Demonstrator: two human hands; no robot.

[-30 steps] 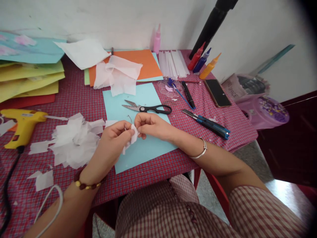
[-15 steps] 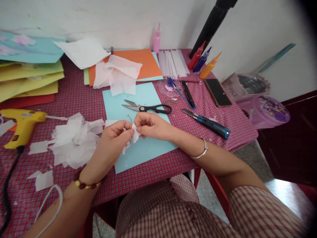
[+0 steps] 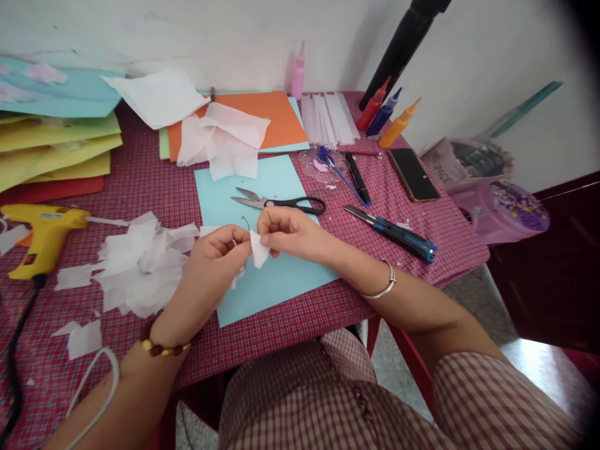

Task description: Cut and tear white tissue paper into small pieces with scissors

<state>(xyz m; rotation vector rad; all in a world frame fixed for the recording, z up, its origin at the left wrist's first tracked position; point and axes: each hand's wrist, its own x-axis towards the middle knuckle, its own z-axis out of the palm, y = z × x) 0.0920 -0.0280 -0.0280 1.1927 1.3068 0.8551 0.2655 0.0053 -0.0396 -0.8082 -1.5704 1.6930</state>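
Observation:
Between my two hands is a small white paper piece (image 3: 259, 250), pinched at its left edge by my left hand (image 3: 218, 259) and at its right edge by my right hand (image 3: 291, 234). Both hands are closed, fingertips close together. Below them lies a light blue sheet (image 3: 276, 294). Scissors (image 3: 276, 203) with black handles rest on that sheet just beyond my right hand, blades apart and pointing left. Left of my left hand is a heap of white paper pieces (image 3: 140, 269). Bits of white paper partly show under my left hand.
A yellow glue gun (image 3: 49, 240) lies at the left, its black cord running toward me. To the right are a blue-black cutter (image 3: 391, 234) with its blade out, a marker (image 3: 358, 179) and a phone (image 3: 413, 174). Paint bottles (image 3: 394, 125) and glue sticks (image 3: 330, 119) stand or lie behind.
The white paper piece between my fingers has turned and shows a wider face. My right hand has shifted slightly; the things on the table stay where they were.

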